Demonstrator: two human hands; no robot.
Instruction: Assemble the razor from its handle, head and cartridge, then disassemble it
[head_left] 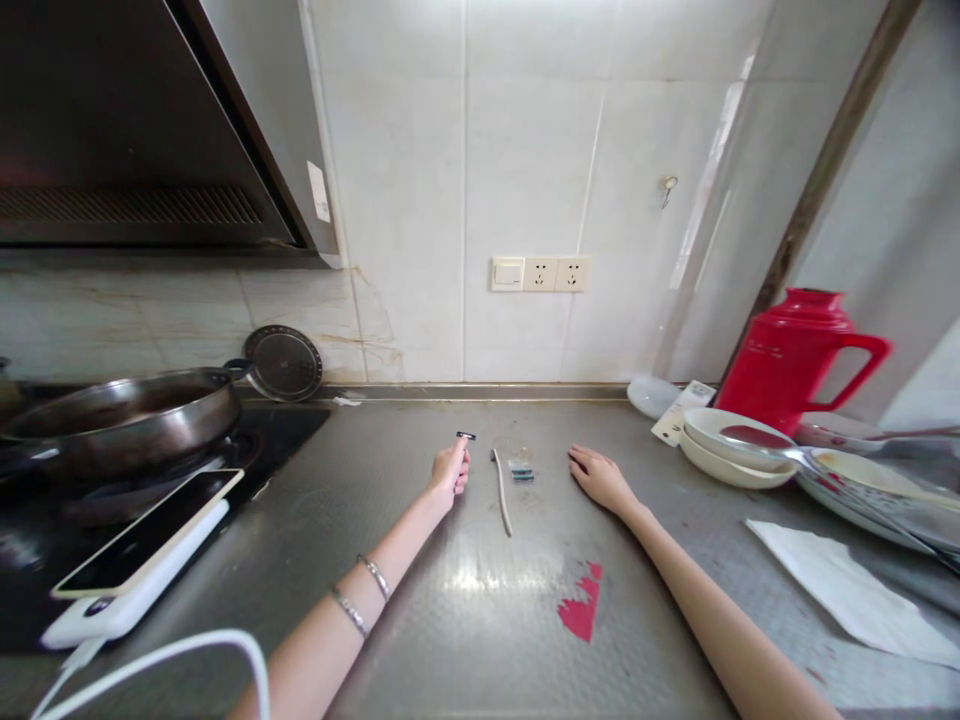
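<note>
My left hand (451, 470) is closed, with a small black razor head (466, 435) sticking out above the thumb and fingers. Whether a handle sits inside the fist is hidden. Just right of it, a slim white razor handle (503, 495) with a dark tip lies on the metal counter (450, 640). Beside that handle is a small clear pack with blue-green strips (521, 470), which look like razor cartridges. My right hand (602, 478) rests palm down on the counter, fingers stretched out, holding nothing. It is apart from the pack.
At left, a steel pan (127, 415) sits on the black cooktop, near a phone (154, 530) on a white power bank with a cable. To the right are stacked bowls (739, 450), a red thermos jug (795, 355) and a white paper (855, 595). A red patch (581, 608) marks the counter.
</note>
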